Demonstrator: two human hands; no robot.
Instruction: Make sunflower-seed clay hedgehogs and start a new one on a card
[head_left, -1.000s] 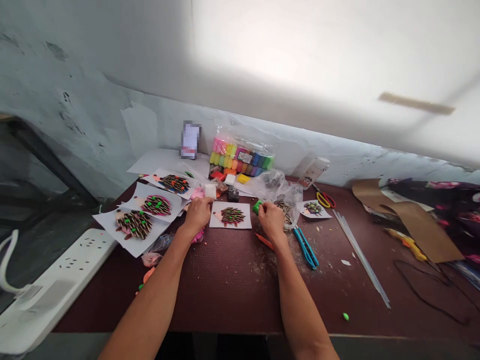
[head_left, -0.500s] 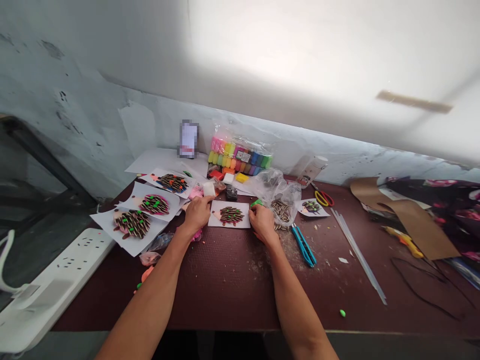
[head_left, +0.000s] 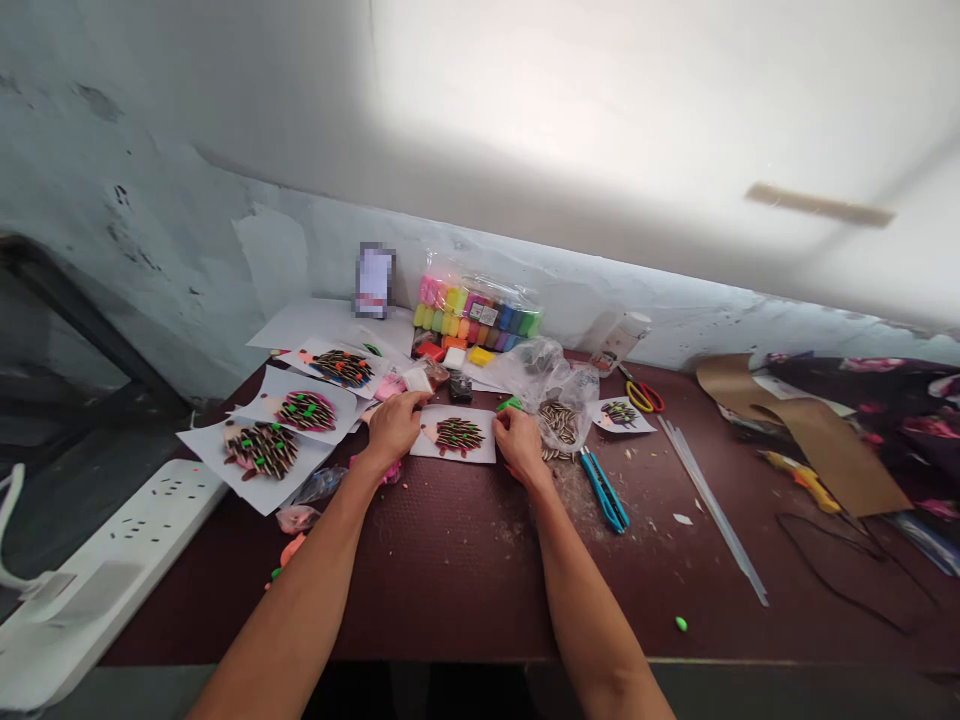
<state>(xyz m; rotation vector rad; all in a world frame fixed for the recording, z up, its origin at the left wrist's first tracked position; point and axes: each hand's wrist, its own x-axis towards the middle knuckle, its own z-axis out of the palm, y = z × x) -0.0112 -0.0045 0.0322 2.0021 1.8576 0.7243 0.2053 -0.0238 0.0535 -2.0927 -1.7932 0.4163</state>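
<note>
A small white card [head_left: 478,414] lies between my hands, bearing a hedgehog picture [head_left: 459,435] with dark striped seed spines and green dots. My left hand [head_left: 395,428] is closed at the card's left edge, thumb and fingers together. At the right edge, my right hand [head_left: 519,440] pinches the card between thumb and curled fingers. Beside the right knuckles sits a lump of green clay [head_left: 510,403]. A plastic bag of striped sunflower seeds [head_left: 557,424] lies to the right of that hand.
Finished-looking hedgehog sheets [head_left: 259,490] overlap at left, near a white power strip [head_left: 112,560]. Coloured clay packs [head_left: 480,318] lean on the wall by a phone [head_left: 374,280]. Right of my arm are a blue utility knife [head_left: 604,490], scissors [head_left: 643,396] and glue sticks [head_left: 712,510].
The hedgehog card has tilted slightly, its right end now a little lower. My left index finger, stretched out before, has come down to the card's edge. The view has shifted slightly.
</note>
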